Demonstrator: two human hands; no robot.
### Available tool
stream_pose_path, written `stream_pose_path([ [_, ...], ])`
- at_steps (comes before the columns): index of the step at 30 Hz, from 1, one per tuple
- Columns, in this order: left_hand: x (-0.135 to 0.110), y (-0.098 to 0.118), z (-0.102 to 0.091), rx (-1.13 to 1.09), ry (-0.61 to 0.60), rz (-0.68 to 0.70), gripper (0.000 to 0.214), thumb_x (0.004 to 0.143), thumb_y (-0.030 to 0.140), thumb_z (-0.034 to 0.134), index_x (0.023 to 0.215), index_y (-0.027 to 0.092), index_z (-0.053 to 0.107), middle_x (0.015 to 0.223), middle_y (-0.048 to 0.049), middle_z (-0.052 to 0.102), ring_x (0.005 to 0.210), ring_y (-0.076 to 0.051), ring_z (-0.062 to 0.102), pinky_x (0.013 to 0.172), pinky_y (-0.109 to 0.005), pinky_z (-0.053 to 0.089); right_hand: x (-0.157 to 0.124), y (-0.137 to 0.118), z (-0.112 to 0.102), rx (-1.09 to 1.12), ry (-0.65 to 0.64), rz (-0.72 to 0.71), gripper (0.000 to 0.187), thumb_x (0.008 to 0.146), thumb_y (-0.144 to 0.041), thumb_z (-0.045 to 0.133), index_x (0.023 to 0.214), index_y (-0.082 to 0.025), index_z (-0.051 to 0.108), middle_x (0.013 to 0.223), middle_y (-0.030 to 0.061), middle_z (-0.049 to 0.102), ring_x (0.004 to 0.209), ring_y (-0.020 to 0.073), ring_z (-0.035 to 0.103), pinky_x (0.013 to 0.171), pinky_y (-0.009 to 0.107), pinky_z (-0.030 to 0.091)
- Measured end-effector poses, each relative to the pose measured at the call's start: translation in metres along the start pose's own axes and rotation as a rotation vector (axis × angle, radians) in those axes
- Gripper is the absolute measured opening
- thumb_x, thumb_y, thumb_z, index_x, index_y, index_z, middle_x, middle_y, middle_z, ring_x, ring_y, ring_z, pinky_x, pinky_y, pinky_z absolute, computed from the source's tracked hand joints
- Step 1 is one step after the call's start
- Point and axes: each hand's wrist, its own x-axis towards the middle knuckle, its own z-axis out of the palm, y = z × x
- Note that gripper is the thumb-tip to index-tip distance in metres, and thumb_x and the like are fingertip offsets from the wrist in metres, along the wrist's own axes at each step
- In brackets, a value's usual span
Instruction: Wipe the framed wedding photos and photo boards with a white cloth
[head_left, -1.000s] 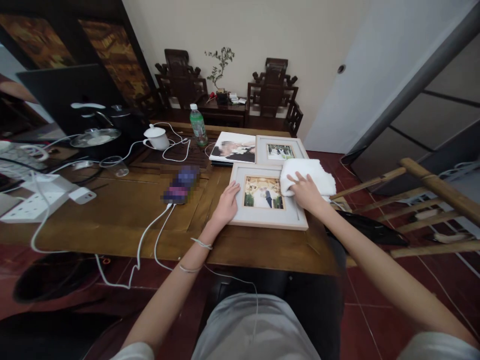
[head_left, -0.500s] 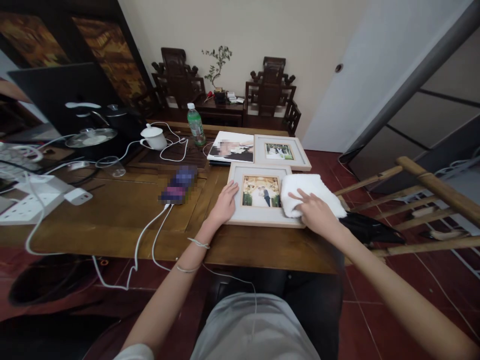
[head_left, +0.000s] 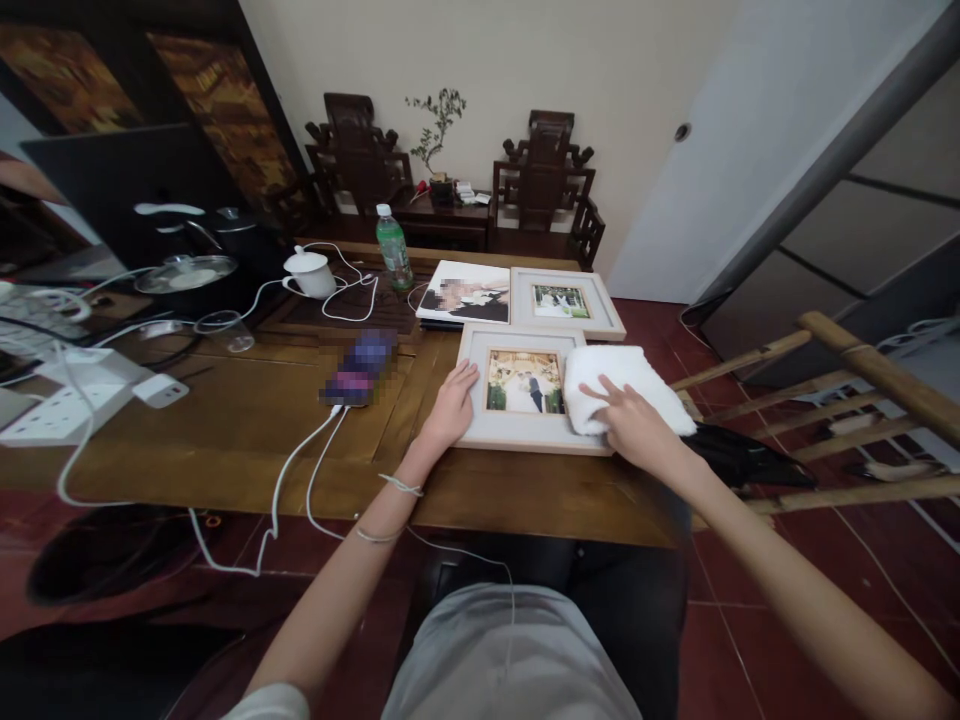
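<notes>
A light wooden picture frame (head_left: 524, 437) with a wedding photo lies flat on the table, near its front edge. My left hand (head_left: 452, 403) grips the frame's left side, fingers over the border. On the frame's right side is a folded white towel (head_left: 637, 378), hanging past the frame's edge. My right hand (head_left: 630, 422) holds the towel against the frame, with two fingers stretched out on top and the others curled into the cloth. Behind lie a second picture frame (head_left: 600, 305) and, beside it, a photo print or album (head_left: 469, 275) on a dark stack.
On the wooden table (head_left: 247, 440) stand a green-labelled bottle (head_left: 393, 250), a lidded white cup (head_left: 309, 275), a plastic cup (head_left: 231, 330) and a phone (head_left: 364, 368) on white cables. A power strip (head_left: 67, 405) is at left. A bamboo rack (head_left: 885, 365) stands at right.
</notes>
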Motion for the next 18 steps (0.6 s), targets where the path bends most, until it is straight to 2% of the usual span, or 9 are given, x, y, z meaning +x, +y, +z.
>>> stream_pose_path([
  [3, 0.000, 0.000, 0.001, -0.010, 0.009, -0.002, 0.049, 0.078, 0.002, 0.041, 0.120, 0.012, 0.063, 0.131, -0.0125, 0.060, 0.134, -0.027, 0.044, 0.114, -0.051, 0.033, -0.032, -0.017, -0.007, 0.031, -0.052, 0.032, 0.049, 0.067, 0.005, 0.042, 0.099, -0.014, 0.074, 0.147, 0.0077, 0.045, 0.138, 0.0376, 0.034, 0.103, 0.052, 0.040],
  [6, 0.000, -0.001, 0.002, 0.010, 0.019, -0.003, 0.050, 0.077, 0.001, 0.040, 0.119, 0.011, 0.063, 0.130, -0.0127, 0.061, 0.134, -0.027, 0.044, 0.114, -0.050, 0.034, -0.039, -0.032, -0.010, 0.040, -0.068, 0.081, 0.048, 0.070, 0.004, 0.042, 0.104, -0.011, 0.072, 0.145, 0.0121, 0.047, 0.134, 0.0408, 0.038, 0.099, 0.052, 0.044],
  [9, 0.000, -0.001, 0.002, 0.027, 0.023, 0.000, 0.050, 0.077, 0.000, 0.039, 0.119, 0.012, 0.063, 0.129, -0.0115, 0.062, 0.134, -0.026, 0.045, 0.113, -0.050, 0.035, -0.026, -0.049, -0.010, 0.061, -0.039, 0.061, 0.043, 0.072, 0.002, 0.044, 0.103, -0.010, 0.072, 0.139, 0.0158, 0.052, 0.132, 0.0424, 0.039, 0.100, 0.055, 0.040],
  [12, 0.000, 0.000, 0.001, 0.037, 0.024, 0.006, 0.048, 0.078, 0.001, 0.039, 0.119, 0.009, 0.063, 0.129, -0.0135, 0.062, 0.133, -0.027, 0.046, 0.113, -0.049, 0.036, -0.004, -0.071, -0.009, 0.096, 0.006, -0.016, 0.042, 0.073, 0.000, 0.045, 0.105, -0.009, 0.070, 0.135, 0.0189, 0.055, 0.130, 0.0397, 0.041, 0.103, 0.055, 0.037],
  [18, 0.000, 0.003, -0.003, 0.011, -0.002, -0.015, 0.048, 0.080, 0.001, 0.038, 0.121, 0.011, 0.062, 0.131, -0.0128, 0.060, 0.134, -0.025, 0.044, 0.114, -0.050, 0.034, 0.035, -0.109, -0.011, 0.157, 0.118, -0.286, 0.039, 0.072, 0.002, 0.044, 0.099, -0.010, 0.071, 0.121, 0.0171, 0.063, 0.122, 0.0286, 0.051, 0.102, 0.041, 0.039],
])
